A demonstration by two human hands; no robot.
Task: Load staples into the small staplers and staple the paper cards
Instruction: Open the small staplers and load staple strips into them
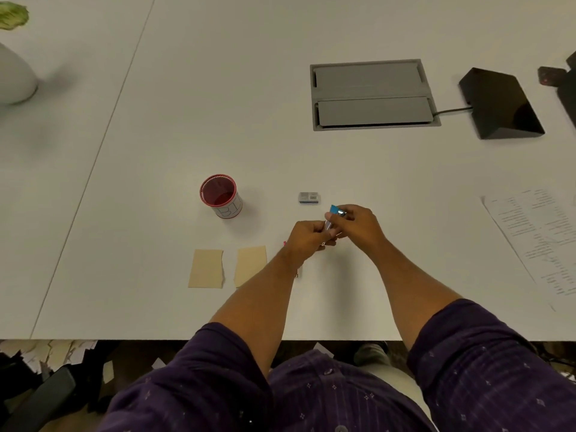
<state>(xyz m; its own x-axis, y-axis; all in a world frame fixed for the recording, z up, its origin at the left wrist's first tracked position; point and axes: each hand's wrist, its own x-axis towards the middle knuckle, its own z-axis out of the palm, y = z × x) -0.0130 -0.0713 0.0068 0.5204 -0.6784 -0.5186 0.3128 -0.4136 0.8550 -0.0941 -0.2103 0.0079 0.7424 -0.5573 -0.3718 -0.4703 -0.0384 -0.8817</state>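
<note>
Both hands, left (307, 236) and right (358, 221), pinch a blue stapler (335, 213) above the table (405, 244). Staple box (308, 197) just beyond fingers. Risk: strip slips, scatters; cards (229, 268) unstapled.

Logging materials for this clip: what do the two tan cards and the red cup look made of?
Left tan card and right tan card: matte paper or thin card, judging by flat, dull faces and ragged right edges. Red cup: unclear; the inside gleams like plastic or coated metal, and the white outside with lettering looks like a paper wrap.
</note>
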